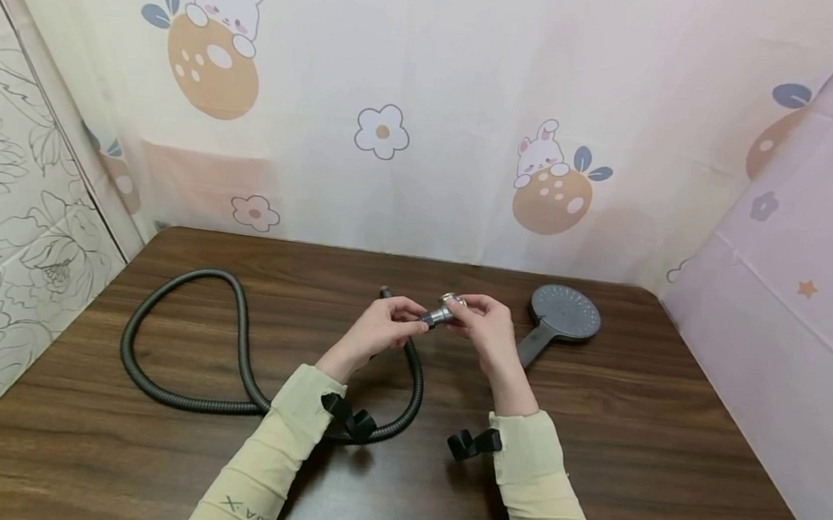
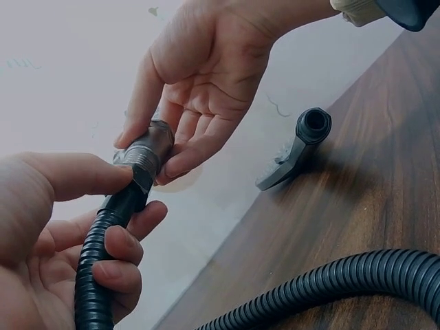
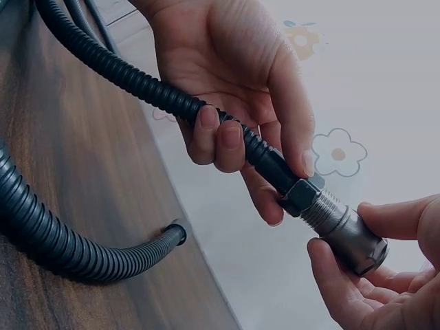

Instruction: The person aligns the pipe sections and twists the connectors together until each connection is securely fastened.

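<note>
My left hand grips one end of a dark ribbed shower hose, with fingers curled round it and the thumb at its black hex nut. Between thumb and fingers, my right hand pinches a silver metal fitting. The fitting lines up with the hose end and meets it at the nut. Some of its screw thread shows beside the nut. Both hands are raised above the table. A grey shower head lies just right of my right hand; its handle is partly hidden behind the right wrist in the head view.
The rest of the hose loops across the left and middle of the brown wooden table. Its other free end lies near the far edge. A patterned curtain hangs behind the table.
</note>
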{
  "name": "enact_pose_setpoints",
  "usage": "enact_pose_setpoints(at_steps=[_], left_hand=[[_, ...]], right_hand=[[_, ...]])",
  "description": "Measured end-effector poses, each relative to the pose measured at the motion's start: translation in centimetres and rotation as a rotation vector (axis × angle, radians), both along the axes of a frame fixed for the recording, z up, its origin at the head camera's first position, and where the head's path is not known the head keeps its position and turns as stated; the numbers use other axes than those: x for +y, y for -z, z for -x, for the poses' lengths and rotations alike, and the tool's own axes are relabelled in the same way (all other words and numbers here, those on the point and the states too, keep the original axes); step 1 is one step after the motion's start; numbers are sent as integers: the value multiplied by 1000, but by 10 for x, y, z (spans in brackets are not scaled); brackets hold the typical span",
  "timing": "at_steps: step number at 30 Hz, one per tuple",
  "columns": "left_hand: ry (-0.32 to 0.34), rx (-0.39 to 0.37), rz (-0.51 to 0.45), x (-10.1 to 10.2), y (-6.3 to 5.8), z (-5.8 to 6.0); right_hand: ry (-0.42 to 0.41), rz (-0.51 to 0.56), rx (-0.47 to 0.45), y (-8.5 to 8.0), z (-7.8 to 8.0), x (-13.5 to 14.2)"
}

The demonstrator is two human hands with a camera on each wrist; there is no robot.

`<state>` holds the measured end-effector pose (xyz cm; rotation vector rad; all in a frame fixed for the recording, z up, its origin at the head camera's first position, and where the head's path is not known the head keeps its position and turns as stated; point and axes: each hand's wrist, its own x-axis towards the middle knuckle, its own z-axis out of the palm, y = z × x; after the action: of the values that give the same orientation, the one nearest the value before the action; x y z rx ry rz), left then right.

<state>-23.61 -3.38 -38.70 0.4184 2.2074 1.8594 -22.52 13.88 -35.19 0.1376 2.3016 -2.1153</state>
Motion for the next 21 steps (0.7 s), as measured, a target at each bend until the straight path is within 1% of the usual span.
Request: enact_pose_setpoints(at_steps=[9, 17, 21], left_hand=[[-10, 6, -19, 0, -1, 1], [-18, 16, -15, -1, -1, -1], [-4, 17, -23, 0, -1, -1]], right_hand=[[-4, -4, 11, -2, 1, -1], [13, -10, 5, -1, 0, -3], [10, -7, 5, 0, -1, -3]])
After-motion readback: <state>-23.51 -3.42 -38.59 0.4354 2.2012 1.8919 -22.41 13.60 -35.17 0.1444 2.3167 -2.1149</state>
